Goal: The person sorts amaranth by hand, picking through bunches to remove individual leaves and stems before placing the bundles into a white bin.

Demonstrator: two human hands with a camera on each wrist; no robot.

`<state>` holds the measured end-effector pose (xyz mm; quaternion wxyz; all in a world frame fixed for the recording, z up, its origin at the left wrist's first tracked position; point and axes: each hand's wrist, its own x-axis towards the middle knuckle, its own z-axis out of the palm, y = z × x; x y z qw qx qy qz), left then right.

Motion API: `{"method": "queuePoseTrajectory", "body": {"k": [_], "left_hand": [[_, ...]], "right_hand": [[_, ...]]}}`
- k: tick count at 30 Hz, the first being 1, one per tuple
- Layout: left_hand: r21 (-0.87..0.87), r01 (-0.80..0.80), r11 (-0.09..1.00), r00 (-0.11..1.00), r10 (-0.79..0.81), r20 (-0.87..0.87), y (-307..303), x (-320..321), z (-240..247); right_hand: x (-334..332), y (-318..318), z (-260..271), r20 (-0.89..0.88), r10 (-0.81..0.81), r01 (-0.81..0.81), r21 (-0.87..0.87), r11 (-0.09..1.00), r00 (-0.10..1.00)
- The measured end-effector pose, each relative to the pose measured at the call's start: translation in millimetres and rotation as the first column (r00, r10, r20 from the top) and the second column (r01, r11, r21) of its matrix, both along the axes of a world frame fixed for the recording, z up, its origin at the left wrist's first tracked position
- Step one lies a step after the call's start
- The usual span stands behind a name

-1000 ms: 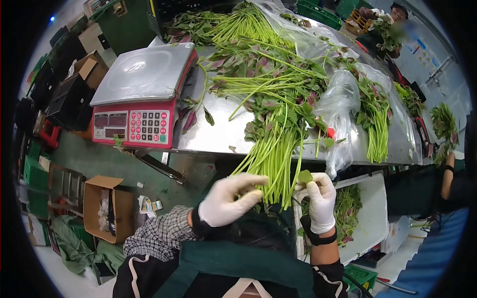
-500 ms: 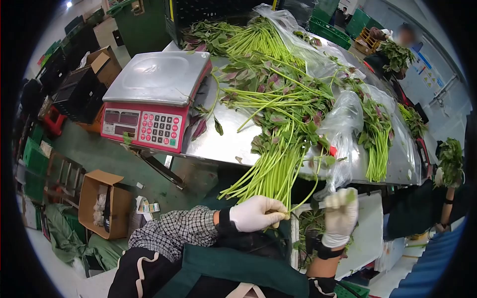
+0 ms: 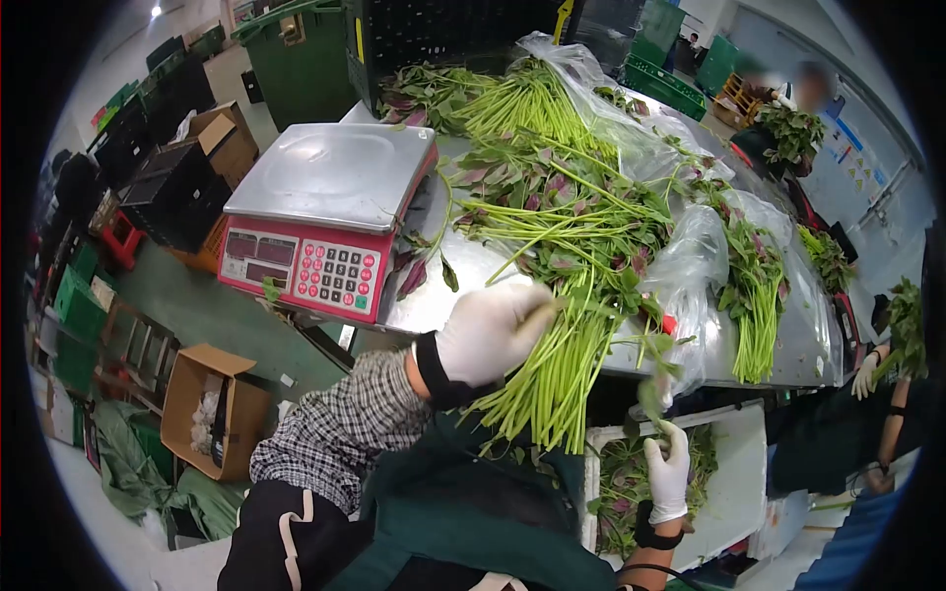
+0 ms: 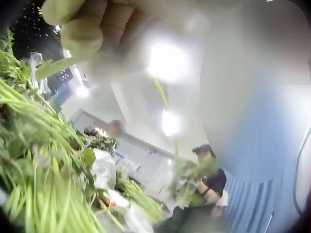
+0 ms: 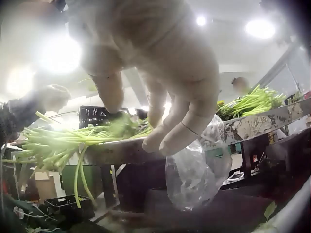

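My white-gloved left hand (image 3: 493,333) is raised over the near bunch of amaranth greens (image 3: 557,384), whose pale stems overhang the table edge. Its thumb and fingers pinch a single amaranth stem (image 4: 58,67), seen close up in the left wrist view. To the right and lower, my gloved right hand (image 3: 668,475) hovers above a white box (image 3: 739,453) holding loose leaves and trimmings (image 3: 621,483). Its fingers are spread and relaxed in the right wrist view, with nothing between them. A blurred leaf (image 3: 650,399) appears just beyond the right fingertips.
A red scale (image 3: 320,271) with a metal plate stands left on the metal table (image 3: 419,305). Clear plastic bags (image 3: 690,261) and more greens (image 3: 754,315) lie to the right. Other people handle greens (image 3: 788,133) beyond. A cardboard box (image 3: 212,409) sits on the floor.
My left hand has risen forward from the near stem ends, over the bunch. The right hand went out right, then lower over the white box, its fingers loosening from a small leaf.
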<state>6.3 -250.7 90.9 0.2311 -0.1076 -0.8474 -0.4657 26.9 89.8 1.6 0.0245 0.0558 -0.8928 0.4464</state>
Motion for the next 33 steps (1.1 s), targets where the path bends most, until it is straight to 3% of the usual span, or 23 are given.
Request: {"method": "queuePoseTrajectory", "body": {"k": [2, 4, 7, 8, 10, 11, 12, 14, 16, 18, 19, 22, 24, 25, 26, 27, 29, 30, 33], "left_hand": [[-0.039, -0.105, 0.994, 0.986, 0.099, -0.137, -18, -24, 14], [-0.023, -0.222, 0.975, 0.97, 0.218, -0.102, -34, -60, 13], [-0.367, -0.268, 0.891, 0.939, 0.326, 0.105, -55, -109, -6], [-0.503, -0.175, 0.847, 0.941, 0.294, 0.169, -61, -122, -16], [-0.583, -0.146, 0.799, 0.97, 0.23, 0.073, -53, -129, -25], [-0.63, -0.05, 0.775, 0.961, 0.21, 0.183, -53, -141, -35], [-0.673, -0.073, 0.736, 0.964, 0.224, 0.14, -49, -144, -41], [-0.66, -0.033, 0.751, 0.946, 0.237, 0.221, -49, -158, -49], [-0.655, -0.092, 0.75, 0.97, 0.216, 0.111, -49, -167, -54], [-0.684, -0.031, 0.729, 0.965, 0.201, 0.171, -47, -171, -50], [-0.674, -0.049, 0.738, 0.981, 0.162, 0.106, -47, -170, -43], [-0.482, -0.065, 0.874, 0.997, 0.075, 0.0, -48, -169, -2], [-0.207, -0.13, 0.97, 0.991, 0.13, -0.01, -52, -168, 41], [0.072, -0.06, 0.996, 0.991, 0.051, 0.122, -55, -166, 58], [0.35, -0.017, 0.937, 0.973, -0.066, 0.223, -58, -161, 71], [0.511, 0.042, 0.859, 0.966, -0.165, 0.199, -62, -154, 81], [0.824, 0.033, 0.565, 0.926, -0.327, 0.187, -69, -150, 82], [0.925, 0.037, 0.379, 0.889, -0.434, 0.142, -76, -147, 77], [0.987, -0.005, 0.158, 0.776, -0.622, 0.104, -81, -115, 42]], "right_hand": [[-2, -4, -6, 0.006, 0.026, -0.026, -0.051, 0.998, 1.0], [-5, -8, -7, 0.015, 0.061, -0.06, -0.055, 0.997, 0.998], [-3, -20, -4, 0.052, 0.083, -0.082, -0.011, 0.997, 0.995], [-6, -13, -20, -0.023, 0.127, -0.126, 0.019, 0.992, 0.992], [-3, -15, -21, 0.004, 0.135, -0.135, 0.025, 0.991, 0.991], [0, -19, -15, 0.048, 0.12, -0.12, -0.01, 0.993, 0.992], [3, -20, -13, 0.065, 0.123, -0.122, -0.015, 0.992, 0.99], [4, -19, -11, 0.094, 0.133, -0.132, -0.02, 0.991, 0.987], [5, -17, -16, 0.101, 0.126, -0.121, -0.053, 0.991, 0.987], [6, -14, -23, 0.107, 0.126, -0.119, -0.066, 0.991, 0.986], [6, -13, -24, 0.091, 0.122, -0.117, -0.059, 0.991, 0.988], [6, -14, -25, 0.118, 0.133, -0.127, -0.057, 0.99, 0.984], [5, -19, -25, 0.12, 0.149, -0.141, -0.077, 0.987, 0.981], [5, -20, -27, 0.115, 0.157, -0.149, -0.079, 0.986, 0.981], [5, -21, -27, 0.109, 0.162, -0.154, -0.081, 0.985, 0.981], [5, -22, -27, 0.104, 0.172, -0.163, -0.085, 0.983, 0.98], [6, -23, -27, 0.094, 0.19, -0.181, -0.095, 0.979, 0.977], [6, -23, -27, 0.103, 0.195, -0.184, -0.106, 0.977, 0.975], [6, -24, -25, 0.135, 0.211, -0.191, -0.145, 0.971, 0.968]]}}
